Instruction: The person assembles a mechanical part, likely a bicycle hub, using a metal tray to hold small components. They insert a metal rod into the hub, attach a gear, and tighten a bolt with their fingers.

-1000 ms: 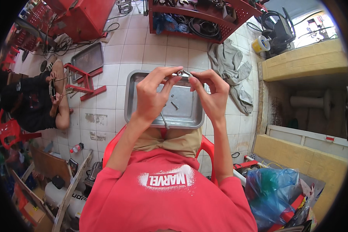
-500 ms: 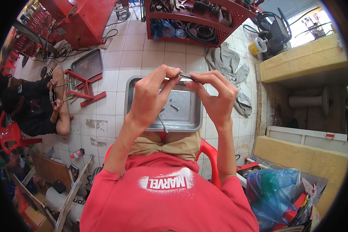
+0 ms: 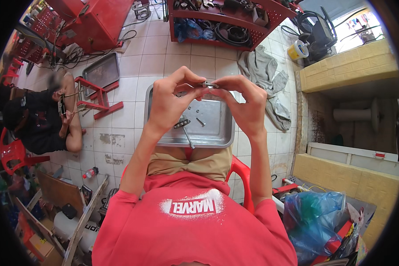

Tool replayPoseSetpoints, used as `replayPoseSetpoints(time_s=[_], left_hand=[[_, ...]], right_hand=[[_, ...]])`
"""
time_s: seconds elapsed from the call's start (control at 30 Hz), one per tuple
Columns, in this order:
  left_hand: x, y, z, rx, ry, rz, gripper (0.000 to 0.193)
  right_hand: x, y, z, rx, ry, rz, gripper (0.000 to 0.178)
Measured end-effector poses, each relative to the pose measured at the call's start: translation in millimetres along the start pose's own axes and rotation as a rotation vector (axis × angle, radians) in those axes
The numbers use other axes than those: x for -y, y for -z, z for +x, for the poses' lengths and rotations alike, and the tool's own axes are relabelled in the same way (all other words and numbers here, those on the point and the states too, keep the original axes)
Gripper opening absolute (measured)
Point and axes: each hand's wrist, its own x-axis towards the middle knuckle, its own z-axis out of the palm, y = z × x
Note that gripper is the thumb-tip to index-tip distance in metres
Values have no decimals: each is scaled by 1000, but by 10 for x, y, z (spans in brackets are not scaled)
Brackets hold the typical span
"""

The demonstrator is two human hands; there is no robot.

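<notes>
Over the far part of a grey metal tray (image 3: 217,141), my left hand (image 3: 170,99) and my right hand (image 3: 246,102) meet at their fingertips. Between them they pinch a short metal bolt (image 3: 210,84), one end in each hand; the fingers cover its ends. In the tray lie a loose bolt (image 3: 201,121) and a couple of tiny metal pieces too small to name. A dark, toothed-looking metal part (image 3: 181,123) shows beside my left wrist. From near it a metal rod with a thicker end (image 3: 189,138) reaches to the tray's near rim.
A red tool cart (image 3: 217,20) stands ahead, with a grey cloth (image 3: 261,71) on the tiles beside it. At left, another person (image 3: 35,119) sits holding a metal part near a red stand (image 3: 97,99). A blue plastic bag (image 3: 312,217) lies at lower right.
Both hands have shifted slightly, and the bolt between them now lies more level and shows more. The dark metal part in the tray has come into view beside my left wrist.
</notes>
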Motion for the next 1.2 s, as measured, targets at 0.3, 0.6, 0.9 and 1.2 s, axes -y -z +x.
replayPoseSetpoints(time_s=[0.3, 0.6, 0.9, 1.2], left_hand=[[6, 44, -36, -31, -90, 159, 18], [417, 283, -254, -190, 102, 94, 19], [865, 364, -495, -193, 169, 218, 14], [1114, -130, -478, 252, -122, 1092, 18]], right_hand=[[-27, -1, -37, 13, -17, -35, 16], [-599, -215, -574, 209, -336, -145, 17], [-1166, -558, -1062, 355, -292, -480, 17], [-865, -585, -1107, 348, -359, -384, 21]])
